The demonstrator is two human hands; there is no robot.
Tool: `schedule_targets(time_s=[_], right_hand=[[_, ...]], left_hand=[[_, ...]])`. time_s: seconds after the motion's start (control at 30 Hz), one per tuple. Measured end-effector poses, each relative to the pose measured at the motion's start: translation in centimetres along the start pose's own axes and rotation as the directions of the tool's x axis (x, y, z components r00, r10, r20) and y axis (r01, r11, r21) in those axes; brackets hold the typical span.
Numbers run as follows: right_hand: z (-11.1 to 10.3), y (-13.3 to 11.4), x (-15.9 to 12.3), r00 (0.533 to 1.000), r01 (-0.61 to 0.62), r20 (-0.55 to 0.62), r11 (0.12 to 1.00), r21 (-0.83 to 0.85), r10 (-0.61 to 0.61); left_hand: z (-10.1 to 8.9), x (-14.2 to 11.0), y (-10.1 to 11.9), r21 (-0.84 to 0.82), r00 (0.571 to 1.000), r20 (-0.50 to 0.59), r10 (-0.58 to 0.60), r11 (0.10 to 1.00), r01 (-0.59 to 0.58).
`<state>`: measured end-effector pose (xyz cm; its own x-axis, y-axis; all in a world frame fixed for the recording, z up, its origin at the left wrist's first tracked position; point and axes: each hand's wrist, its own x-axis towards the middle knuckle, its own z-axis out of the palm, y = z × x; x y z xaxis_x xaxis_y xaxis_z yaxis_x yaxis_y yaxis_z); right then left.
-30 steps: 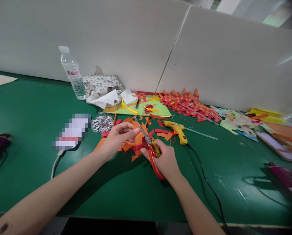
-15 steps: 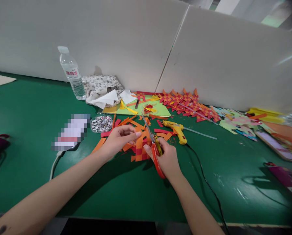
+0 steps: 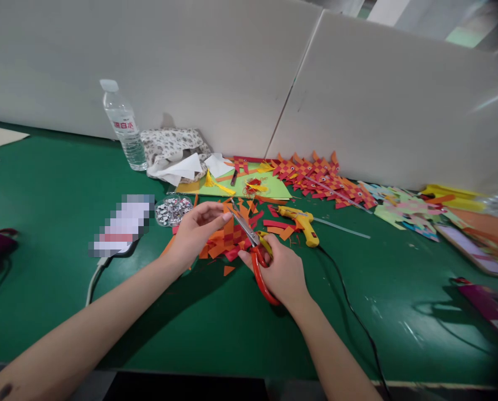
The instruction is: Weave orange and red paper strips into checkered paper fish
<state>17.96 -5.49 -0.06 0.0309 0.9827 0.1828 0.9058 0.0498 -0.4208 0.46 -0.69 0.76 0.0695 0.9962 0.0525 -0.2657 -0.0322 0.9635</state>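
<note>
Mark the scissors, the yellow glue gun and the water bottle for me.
Scissors (image 3: 253, 239): head view, metal just above the red handles.
Yellow glue gun (image 3: 302, 219): head view, middle of the body.
Water bottle (image 3: 124, 125): head view, label.

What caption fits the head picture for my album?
Right hand with red-handled scissors, left hand by orange paper.

Two hands (image 3: 196, 234) (image 3: 284, 270), one pair of scissors (image 3: 254, 241), one glue gun (image 3: 302, 221).

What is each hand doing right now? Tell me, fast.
Left hand: fingers closed, pinching woven paper.
Right hand: closed around the scissors.
</note>
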Motion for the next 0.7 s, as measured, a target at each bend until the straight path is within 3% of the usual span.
schedule_targets(time_s=[0.4,0.7], right_hand=[[-0.01,0.09,-0.03,0.999,0.044,0.019,0.998,0.035,-0.045],[-0.03,0.11,-0.06,0.998,0.057,0.023,0.997,0.056,-0.058]], left_hand=[[-0.02,-0.05,-0.04,0.019,0.994,0.113,0.008,1.0,-0.01],[0.15,-0.16,0.41,-0.006,0.994,0.105,-0.008,1.0,0.009]])
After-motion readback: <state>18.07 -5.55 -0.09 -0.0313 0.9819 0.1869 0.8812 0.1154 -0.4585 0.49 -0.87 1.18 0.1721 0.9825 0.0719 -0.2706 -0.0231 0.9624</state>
